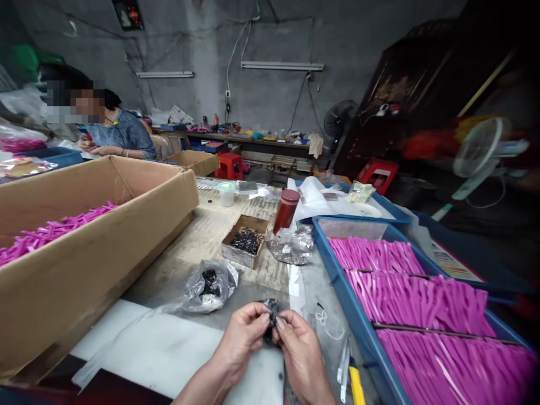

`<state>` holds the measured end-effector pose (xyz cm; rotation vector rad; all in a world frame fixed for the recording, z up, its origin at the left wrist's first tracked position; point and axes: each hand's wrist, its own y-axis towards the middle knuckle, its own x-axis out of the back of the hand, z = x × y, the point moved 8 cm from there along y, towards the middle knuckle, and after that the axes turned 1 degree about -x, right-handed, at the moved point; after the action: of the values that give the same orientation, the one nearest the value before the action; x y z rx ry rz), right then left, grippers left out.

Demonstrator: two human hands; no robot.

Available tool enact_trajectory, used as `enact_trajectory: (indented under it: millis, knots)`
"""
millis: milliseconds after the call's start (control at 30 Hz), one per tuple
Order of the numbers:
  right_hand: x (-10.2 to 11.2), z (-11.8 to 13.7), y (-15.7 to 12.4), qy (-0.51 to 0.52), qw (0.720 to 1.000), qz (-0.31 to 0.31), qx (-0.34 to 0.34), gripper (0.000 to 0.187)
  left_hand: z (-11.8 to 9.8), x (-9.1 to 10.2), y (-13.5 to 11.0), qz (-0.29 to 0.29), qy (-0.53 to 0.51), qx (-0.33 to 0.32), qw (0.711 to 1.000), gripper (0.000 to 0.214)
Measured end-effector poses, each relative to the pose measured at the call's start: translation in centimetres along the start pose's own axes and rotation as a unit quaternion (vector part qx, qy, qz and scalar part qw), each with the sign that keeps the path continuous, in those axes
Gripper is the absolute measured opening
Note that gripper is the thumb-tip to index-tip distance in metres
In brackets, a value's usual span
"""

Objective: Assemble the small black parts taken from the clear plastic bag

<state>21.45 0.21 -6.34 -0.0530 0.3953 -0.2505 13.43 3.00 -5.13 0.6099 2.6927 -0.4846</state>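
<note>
Both hands meet over the near edge of the worktable. My left hand [248, 332] and my right hand [297, 346] pinch a small dark plastic bag [273, 306] between thumbs and fingers. Its contents cannot be made out, and the fingers hide part of it. Just left of my hands lies a clear plastic bag [223, 287] with black pieces inside. A small cardboard box [253, 260] of tiny dark parts stands farther back. Below my left wrist spreads a white sheet [169, 343].
On the left stands a long cardboard box [139, 225] of pink strips. A blue tray [337, 281] on the right holds rows of pink strips. Nearby are a red canister [287, 211], a yellow cutter [356, 385] and a clear bag [291, 247]. Another person [122, 132] sits back left.
</note>
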Motion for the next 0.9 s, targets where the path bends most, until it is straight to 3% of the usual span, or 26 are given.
enact_trajectory:
  millis: [100,200,300,400,567,900]
  knots:
    - [0.1,0.1,0.1,-0.004,1.0,-0.005,0.007,0.014,-2.5,0.1,-0.4,-0.019,0.183,-0.143,0.973,0.013]
    - [0.2,0.5,0.0,-0.026,0.999,-0.016,0.009,0.013,-4.5,-1.0,-1.5,0.0,0.388,-0.275,0.88,0.017]
    - [0.3,1.2,-0.2,-0.07,0.997,-0.035,0.012,0.013,-4.9,-2.2,-2.3,0.029,0.528,-0.34,0.778,0.02]
    - [0.2,2.0,-0.5,-0.103,0.993,-0.047,0.024,0.013,-5.1,-2.7,-2.7,0.037,0.589,-0.364,0.72,0.02]
    - [0.1,2.1,-0.5,-0.103,0.994,-0.042,0.013,0.014,-5.1,-3.0,-2.5,0.046,0.621,-0.338,0.706,0.022]
    - [0.3,1.0,-0.3,-0.092,0.995,-0.021,-0.015,0.016,-5.1,-2.5,-2.7,0.047,0.629,-0.326,0.704,0.017]
